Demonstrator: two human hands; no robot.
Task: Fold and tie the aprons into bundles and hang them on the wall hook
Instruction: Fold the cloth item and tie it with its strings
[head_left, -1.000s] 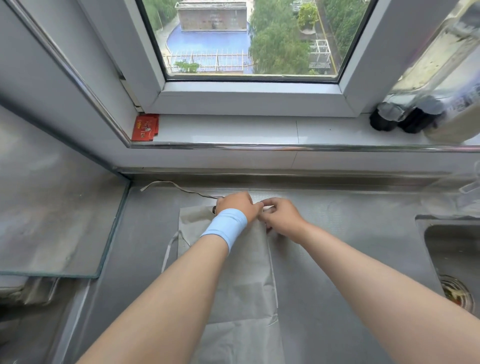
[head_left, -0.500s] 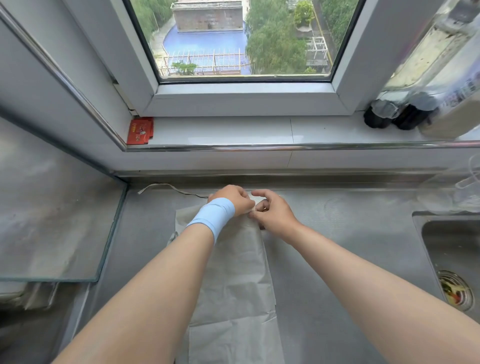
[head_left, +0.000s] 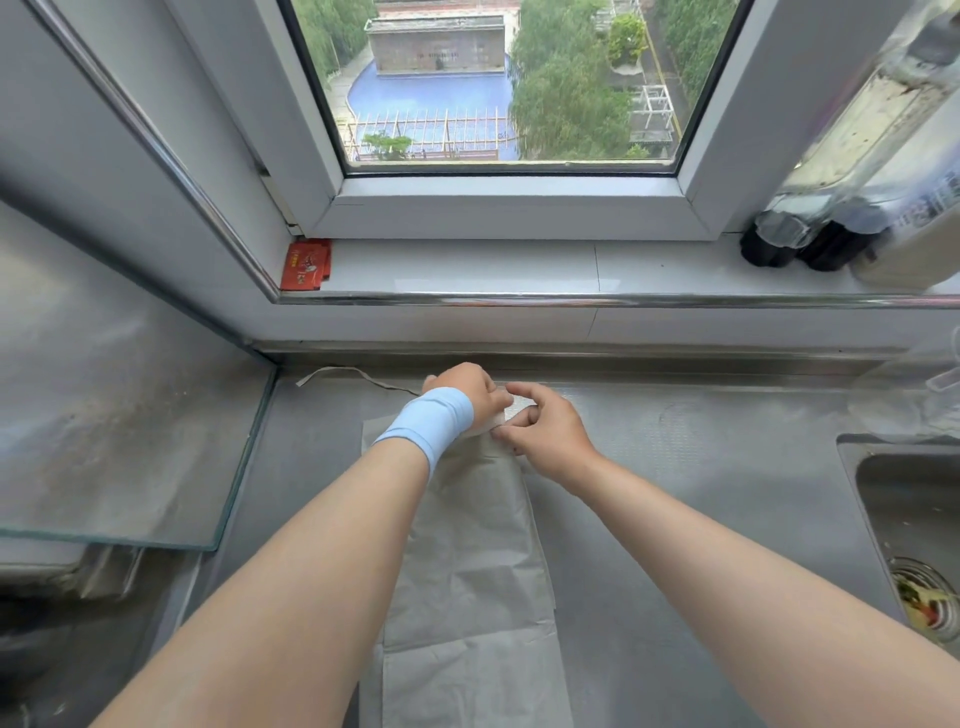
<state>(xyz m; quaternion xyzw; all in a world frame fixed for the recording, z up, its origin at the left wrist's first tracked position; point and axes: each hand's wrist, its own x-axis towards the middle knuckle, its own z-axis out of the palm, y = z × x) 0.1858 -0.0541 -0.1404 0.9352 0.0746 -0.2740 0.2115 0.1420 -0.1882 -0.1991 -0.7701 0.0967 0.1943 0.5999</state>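
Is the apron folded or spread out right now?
Folded lengthwise: the apron lies as a narrow strip with layered edges; left hand and right hand pinch its far end.

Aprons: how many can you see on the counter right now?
1. One grey apron lies folded in a long strip on the steel counter, its far end held by the left hand and right hand. More could lie outside the view.

We see the left hand (head_left: 467, 389) and right hand (head_left: 545, 436) pinching the apron's (head_left: 467, 545) far end. Its strap (head_left: 353, 373) trails left.
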